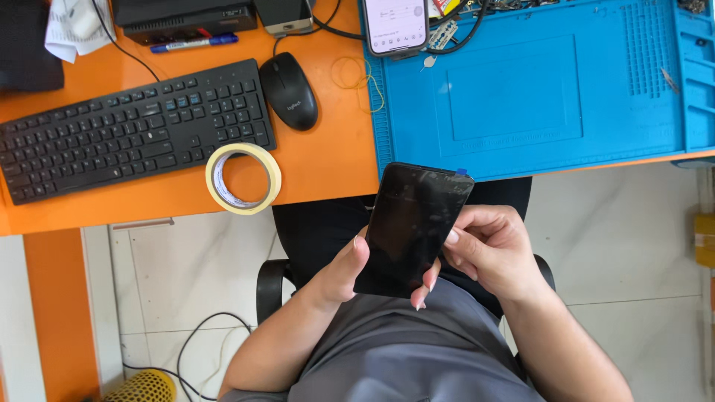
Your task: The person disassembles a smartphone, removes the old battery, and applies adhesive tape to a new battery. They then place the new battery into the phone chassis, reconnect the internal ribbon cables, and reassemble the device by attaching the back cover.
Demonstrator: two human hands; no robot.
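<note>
1. Two phones in view: one dark phone (412, 227) held over the lap, one lit phone (395, 26) up on the blue mat (566, 97).
2. Left hand (339, 275) cradles the dark phone from below; right hand (491, 249) pinches its right edge.
3. Its screen is black, glossy and tilted.
4. One tape roll (243, 179), one keyboard (134, 130) and one mouse (289, 91) sit on the orange desk (328, 160).

blue mat (514, 97) centre open, tape roll (243, 179) possibly near desk edge
</note>
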